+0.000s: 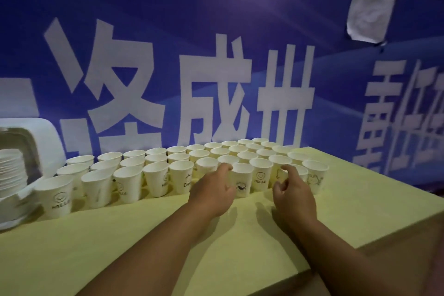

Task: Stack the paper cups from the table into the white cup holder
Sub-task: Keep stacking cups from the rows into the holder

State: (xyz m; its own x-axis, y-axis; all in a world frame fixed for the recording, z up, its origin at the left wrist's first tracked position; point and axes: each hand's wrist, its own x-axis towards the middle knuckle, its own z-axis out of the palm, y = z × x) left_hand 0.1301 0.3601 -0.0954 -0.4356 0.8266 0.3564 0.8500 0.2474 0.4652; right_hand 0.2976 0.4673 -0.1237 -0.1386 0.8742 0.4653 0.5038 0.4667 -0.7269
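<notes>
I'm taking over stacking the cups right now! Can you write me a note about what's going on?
Left hand: reaching among the front-row cups, fingers curled by a rim; grip unclear.
Right hand: likewise at a cup further right; grip unclear.
Holder: at the left end of the table.
Done: a stack of cups lies inside the holder.
Left: dozens of cups stand upright in rows on the table; all need to go in.

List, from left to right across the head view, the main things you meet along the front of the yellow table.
white cup holder → front-left cup → left hand → HELLO cup between the hands → right hand → rightmost front cup
</notes>
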